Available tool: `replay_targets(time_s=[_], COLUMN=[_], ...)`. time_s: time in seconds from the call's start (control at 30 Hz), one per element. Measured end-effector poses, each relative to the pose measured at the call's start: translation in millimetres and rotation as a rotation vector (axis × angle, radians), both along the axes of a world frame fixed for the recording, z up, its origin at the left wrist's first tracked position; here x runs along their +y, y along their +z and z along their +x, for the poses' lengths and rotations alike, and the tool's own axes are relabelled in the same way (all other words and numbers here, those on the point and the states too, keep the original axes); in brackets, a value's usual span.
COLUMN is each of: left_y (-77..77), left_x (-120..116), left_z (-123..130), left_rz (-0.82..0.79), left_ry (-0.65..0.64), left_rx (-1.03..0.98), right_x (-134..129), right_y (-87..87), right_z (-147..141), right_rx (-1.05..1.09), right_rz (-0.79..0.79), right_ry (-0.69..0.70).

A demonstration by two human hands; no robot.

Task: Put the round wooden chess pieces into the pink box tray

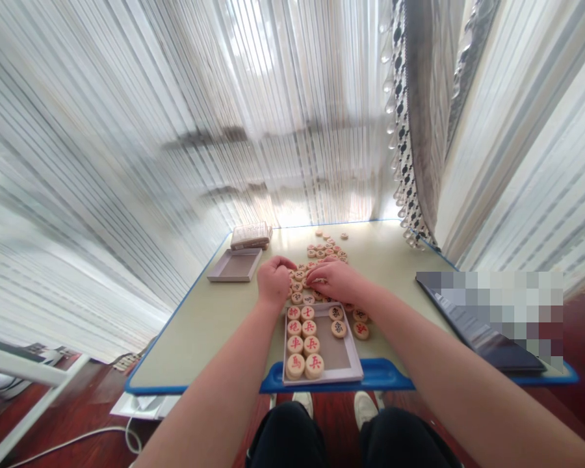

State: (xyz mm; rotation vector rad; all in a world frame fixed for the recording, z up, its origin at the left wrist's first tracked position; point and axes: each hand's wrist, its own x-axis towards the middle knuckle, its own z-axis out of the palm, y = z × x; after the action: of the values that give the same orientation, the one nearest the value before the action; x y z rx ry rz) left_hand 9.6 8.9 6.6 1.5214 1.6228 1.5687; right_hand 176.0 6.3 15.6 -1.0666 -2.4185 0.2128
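Note:
Round wooden pieces with red or black characters lie in a loose pile (329, 249) at the table's middle. My left hand (273, 279) is at the pile's left edge, its fingers curled; what they hold, if anything, is hidden. Over the pile's middle, my right hand (335, 278) has its fingers spread and bent down onto the pieces. Nearer the front edge sits a shallow box (357, 371). Red-marked pieces (312, 345) stand in two columns on its left side, and black-marked pieces (338, 329) lie at its upper right. A few loose pieces (361, 331) rest beside the box.
An empty shallow box (235, 265) lies at the left, with a flat pack (250, 235) behind it. A dark flat object (487, 338), partly pixelated, lies at the right. The table (195, 338) has a blue rim; string curtains hang behind it.

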Motion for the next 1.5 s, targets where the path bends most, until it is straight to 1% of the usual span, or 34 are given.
replay_targets(time_s=[0.1, 0.17, 0.37, 0.5, 0.6, 0.67, 0.87, 0.93, 1.0, 1.1, 1.17, 1.3, 1.4, 1.5], left_y=[3.1, 4.4, 4.6, 4.5, 4.0, 3.7, 3.4, 2.7, 1.6, -0.1, -0.9, -1.0, -0.2, -1.2], left_x=[-2, -2, -2, -2, -2, -2, -1, 1, 4, 8, 9, 7, 4, 3], left_z=[-3, -5, -5, -5, -5, -6, -4, -4, -5, -6, -6, -2, 1, 2], left_rz=[0.086, 0.111, 0.087, 0.118, 0.116, 0.107, 0.091, 0.076, 0.044, -0.009, -0.030, -0.024, -0.024, -0.105], left_ry=[0.120, 0.177, 0.208, 0.244, 0.253, 0.252, 0.204, 0.176, 0.151, 0.146, 0.138, 0.077, 0.057, 0.055], left_rx=[-0.009, -0.006, 0.051, 0.054, 0.046, 0.043, 0.014, -0.047, -0.153, -0.305, -0.334, -0.223, -0.104, -0.010], right_x=[-2, -3, -1, 0, 1, 1, 1, 1, 1, 1, 1, -1, -1, 0], right_y=[2.5, 3.3, 2.0, 0.2, -0.6, -1.1, -2.4, -1.8, -0.7, 1.2, 2.0, 1.6, -0.1, -0.4], right_z=[-4, -5, 4, 8, 6, 4, 4, 3, 2, 2, 3, 6, 7, 6], right_rx=[-0.008, -0.018, -0.080, -0.085, -0.062, -0.057, -0.055, -0.059, -0.068, -0.081, -0.083, -0.062, -0.043, -0.051], right_rz=[-0.014, -0.021, -0.023, 0.024, -0.022, -0.053, -0.067, -0.075, -0.087, -0.114, -0.118, -0.086, -0.084, -0.101], right_ry=[0.039, 0.051, -0.091, -0.082, -0.074, -0.078, -0.153, -0.170, -0.191, -0.213, -0.223, -0.225, -0.191, -0.175])
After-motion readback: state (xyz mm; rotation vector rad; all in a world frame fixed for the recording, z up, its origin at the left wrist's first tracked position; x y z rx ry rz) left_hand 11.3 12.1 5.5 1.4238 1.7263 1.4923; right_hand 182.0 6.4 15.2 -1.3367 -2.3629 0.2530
